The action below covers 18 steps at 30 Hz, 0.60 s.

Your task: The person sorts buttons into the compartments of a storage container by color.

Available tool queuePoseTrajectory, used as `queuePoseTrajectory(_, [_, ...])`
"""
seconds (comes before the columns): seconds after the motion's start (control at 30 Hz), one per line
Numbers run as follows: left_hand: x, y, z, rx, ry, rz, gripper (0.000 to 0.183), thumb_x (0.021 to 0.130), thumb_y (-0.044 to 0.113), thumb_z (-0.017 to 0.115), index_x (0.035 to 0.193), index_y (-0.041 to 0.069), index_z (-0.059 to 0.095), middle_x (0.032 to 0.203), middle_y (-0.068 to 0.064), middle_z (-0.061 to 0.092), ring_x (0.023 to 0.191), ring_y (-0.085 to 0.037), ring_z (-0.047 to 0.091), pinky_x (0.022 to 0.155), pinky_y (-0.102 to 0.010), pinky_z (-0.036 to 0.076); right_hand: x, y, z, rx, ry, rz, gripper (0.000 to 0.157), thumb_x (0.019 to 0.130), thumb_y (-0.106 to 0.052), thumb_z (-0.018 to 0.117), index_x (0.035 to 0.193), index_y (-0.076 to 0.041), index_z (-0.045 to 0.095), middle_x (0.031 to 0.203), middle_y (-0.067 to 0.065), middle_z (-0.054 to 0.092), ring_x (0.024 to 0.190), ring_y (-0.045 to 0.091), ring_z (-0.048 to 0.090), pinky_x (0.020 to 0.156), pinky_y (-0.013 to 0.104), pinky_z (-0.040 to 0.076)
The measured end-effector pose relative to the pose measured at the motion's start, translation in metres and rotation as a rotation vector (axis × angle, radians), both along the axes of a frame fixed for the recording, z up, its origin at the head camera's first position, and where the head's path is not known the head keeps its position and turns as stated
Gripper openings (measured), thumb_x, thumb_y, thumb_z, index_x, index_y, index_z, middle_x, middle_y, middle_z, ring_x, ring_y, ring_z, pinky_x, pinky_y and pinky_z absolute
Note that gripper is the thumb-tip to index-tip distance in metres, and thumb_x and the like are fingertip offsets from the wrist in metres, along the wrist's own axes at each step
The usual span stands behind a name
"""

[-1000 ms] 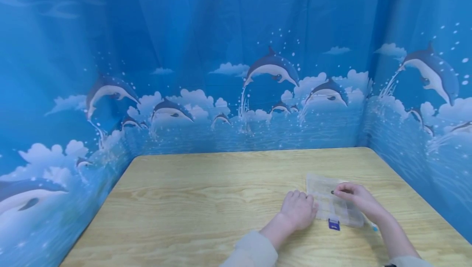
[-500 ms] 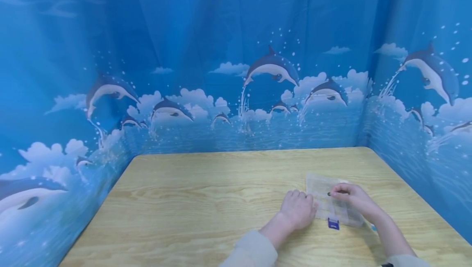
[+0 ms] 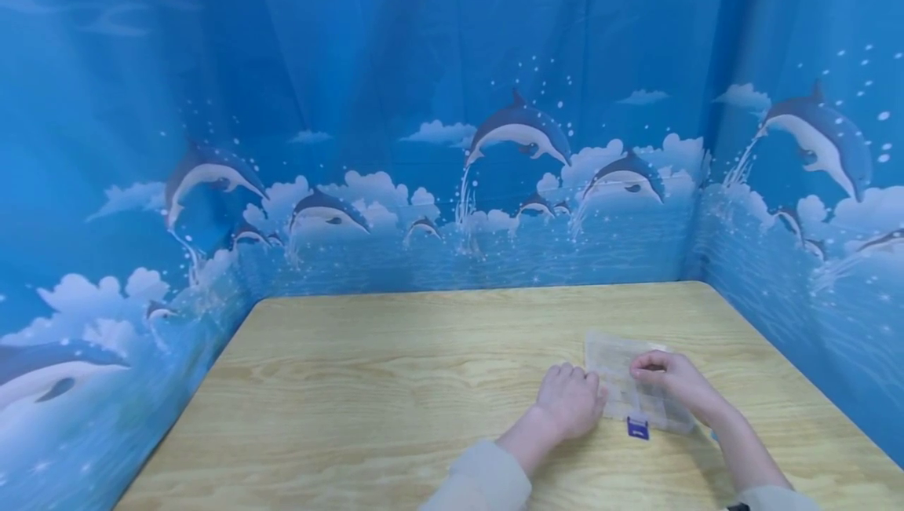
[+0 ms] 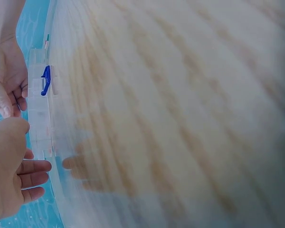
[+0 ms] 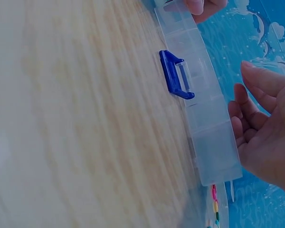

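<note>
A clear plastic compartment box (image 3: 660, 414) with a blue latch (image 3: 638, 428) lies on the table. My left hand (image 3: 570, 401) grips its left end, and in the left wrist view the fingers (image 4: 34, 179) lie beside that end. Over the compartments is my right hand (image 3: 678, 381), thumb and index finger bent toward each other. In the right wrist view the right hand (image 5: 270, 114) hovers beside the box (image 5: 213, 142) with its fingers loosely curled, and nothing shows between the fingertips.
Small colourful pieces (image 5: 215, 202), pink, yellow and green, lie past the right end of the box. A blue bit (image 3: 715, 435) shows by the right forearm. Blue dolphin-print curtains (image 3: 424, 142) stand around the wooden table (image 3: 395, 385).
A small dark piece earlier visible at the right fingertips no longer shows there. The right hand has shifted slightly left over the box. The left hand keeps its place.
</note>
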<state>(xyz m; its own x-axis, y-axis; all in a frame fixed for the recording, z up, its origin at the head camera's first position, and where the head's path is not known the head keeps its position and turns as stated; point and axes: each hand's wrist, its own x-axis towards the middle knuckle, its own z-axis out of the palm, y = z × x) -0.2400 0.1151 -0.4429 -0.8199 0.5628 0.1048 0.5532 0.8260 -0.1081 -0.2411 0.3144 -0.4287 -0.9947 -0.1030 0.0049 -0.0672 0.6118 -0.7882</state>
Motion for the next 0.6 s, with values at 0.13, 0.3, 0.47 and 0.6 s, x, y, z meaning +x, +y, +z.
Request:
queuePoseTrajectory(0.13, [0.001, 0.0, 0.0, -0.006, -0.004, 0.0, 0.038, 0.099, 0.046, 0.029, 0.112, 0.022, 0.055, 0.095, 0.008, 0.056, 0.085, -0.008, 0.048, 0.081, -0.024, 0.039, 0.0, 0.002, 0.0, 0.015, 0.024, -0.012, 0.032, 0.087, -0.02, 0.064, 0.104, 0.007, 0.061, 0.102, 0.013, 0.061, 0.091, 0.017, 0.054, 0.076, 0.031, 0.044])
queuePoseTrajectory(0.3, [0.001, 0.0, -0.002, -0.003, -0.007, -0.001, 0.037, 0.099, 0.046, 0.029, 0.111, 0.022, 0.055, 0.095, 0.008, 0.056, 0.086, -0.008, 0.048, 0.082, -0.024, 0.039, 0.001, 0.008, 0.0, 0.015, 0.043, -0.026, 0.036, 0.089, -0.024, 0.062, 0.108, 0.007, 0.06, 0.106, 0.015, 0.062, 0.091, 0.012, 0.055, 0.077, 0.029, 0.044])
queuePoseTrajectory(0.47, [0.001, 0.001, -0.002, -0.005, -0.006, -0.005, 0.037, 0.098, 0.047, 0.029, 0.111, 0.023, 0.055, 0.095, 0.008, 0.055, 0.086, -0.007, 0.048, 0.081, -0.024, 0.039, 0.002, 0.017, 0.001, 0.004, 0.031, -0.051, 0.039, 0.091, -0.026, 0.06, 0.112, 0.007, 0.059, 0.109, 0.015, 0.061, 0.089, 0.006, 0.054, 0.075, 0.03, 0.046])
queuePoseTrajectory(0.6, [0.002, 0.001, -0.001, -0.017, -0.004, -0.003, 0.037, 0.098, 0.047, 0.03, 0.112, 0.023, 0.054, 0.096, 0.008, 0.055, 0.086, -0.007, 0.048, 0.081, -0.024, 0.038, 0.005, 0.024, 0.002, -0.042, -0.019, -0.084, 0.044, 0.091, -0.027, 0.059, 0.116, 0.009, 0.055, 0.103, 0.004, 0.06, 0.082, 0.007, 0.05, 0.066, 0.032, 0.044])
